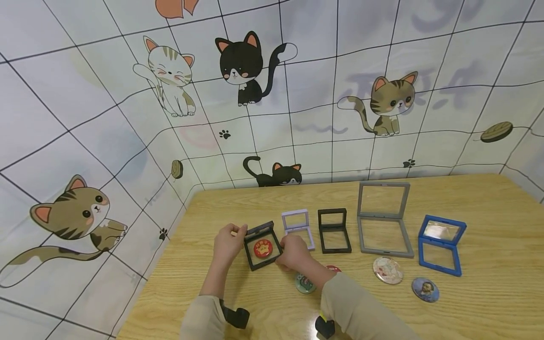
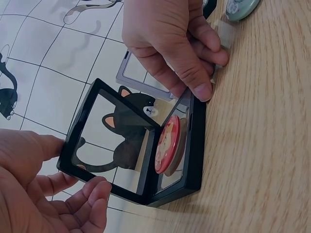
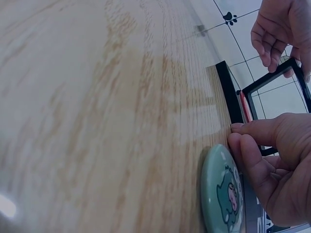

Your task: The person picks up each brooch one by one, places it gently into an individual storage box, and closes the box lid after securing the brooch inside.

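Table [image 1: 267,307], green badge [image 1: 304,284] near right hand [image 1: 296,253]

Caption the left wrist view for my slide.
Left hand and right hand hold an open black frame, red badge inside.

Frames = 5 pcs, lower ctr to lower R: blk frame [image 1: 260,230], lilac frame [image 1: 297,228], 2nd blk frame [image 1: 333,227], grey frame [image 1: 380,218], blue frame [image 1: 439,242]. Badges = 5 pcs, same area: red badge [image 1: 263,248], green badge [image 1: 305,283], part-hidden 2nd red badge [image 1: 333,268], cream badge [image 1: 388,270], blue badge [image 1: 425,289]. Drawn cats = 5: white cat [image 1: 170,71], blk/white cat [image 1: 240,63], both upper L; tabby cat [image 1: 391,97] upper R; 2nd tabby cat [image 1: 78,215] far L; blk cat [image 1: 276,179] mid-pic. Paw prints [image 1: 225,134] = 3. Brown ovals [image 1: 496,131] = 2. Hands = 2: L hand [image 1: 228,243], R hand [image 1: 296,254]. Sleeves [image 1: 361,304] = 2. Desk [image 1: 170,293] = 1.
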A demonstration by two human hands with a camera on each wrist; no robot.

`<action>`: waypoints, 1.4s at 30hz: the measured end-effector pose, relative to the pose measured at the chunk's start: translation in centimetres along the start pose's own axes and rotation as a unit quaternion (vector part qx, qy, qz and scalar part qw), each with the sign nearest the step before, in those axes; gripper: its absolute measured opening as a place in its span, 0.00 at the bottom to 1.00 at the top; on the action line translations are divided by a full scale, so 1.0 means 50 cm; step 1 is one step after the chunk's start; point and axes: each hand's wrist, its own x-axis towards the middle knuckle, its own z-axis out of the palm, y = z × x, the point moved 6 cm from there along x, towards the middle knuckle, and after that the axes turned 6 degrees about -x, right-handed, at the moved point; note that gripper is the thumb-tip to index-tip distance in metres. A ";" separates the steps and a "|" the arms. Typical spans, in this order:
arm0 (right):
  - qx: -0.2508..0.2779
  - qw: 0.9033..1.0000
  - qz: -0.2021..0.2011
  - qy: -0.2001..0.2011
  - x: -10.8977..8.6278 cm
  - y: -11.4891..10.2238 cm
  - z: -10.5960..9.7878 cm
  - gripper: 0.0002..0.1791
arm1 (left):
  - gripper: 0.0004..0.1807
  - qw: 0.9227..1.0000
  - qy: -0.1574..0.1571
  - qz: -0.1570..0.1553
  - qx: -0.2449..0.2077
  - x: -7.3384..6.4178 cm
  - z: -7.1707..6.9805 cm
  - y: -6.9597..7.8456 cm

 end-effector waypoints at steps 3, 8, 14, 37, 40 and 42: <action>0.011 1.000 0.007 -0.007 0.000 0.000 0.000 0.22 | 0.17 1.000 -0.012 0.000 -0.002 -0.004 0.001 0.002; 0.020 1.000 0.014 -0.011 0.001 0.000 -0.002 0.22 | 0.17 0.999 -0.040 -0.007 0.006 -0.010 0.007 0.000; 0.020 1.000 0.018 -0.011 0.002 0.003 -0.002 0.22 | 0.17 0.998 -0.063 -0.013 0.021 -0.015 0.013 -0.007; 0.003 1.000 0.001 0.014 -0.002 0.005 -0.004 0.20 | 0.30 0.995 -0.102 -0.008 0.023 -0.039 0.035 -0.037; 0.007 1.000 0.001 0.011 -0.003 0.003 -0.004 0.20 | 0.31 0.995 -0.100 -0.009 0.026 -0.040 0.038 -0.043; 0.008 1.000 0.001 0.010 -0.003 0.002 -0.004 0.20 | 0.32 0.995 -0.100 -0.009 0.025 -0.041 0.040 -0.046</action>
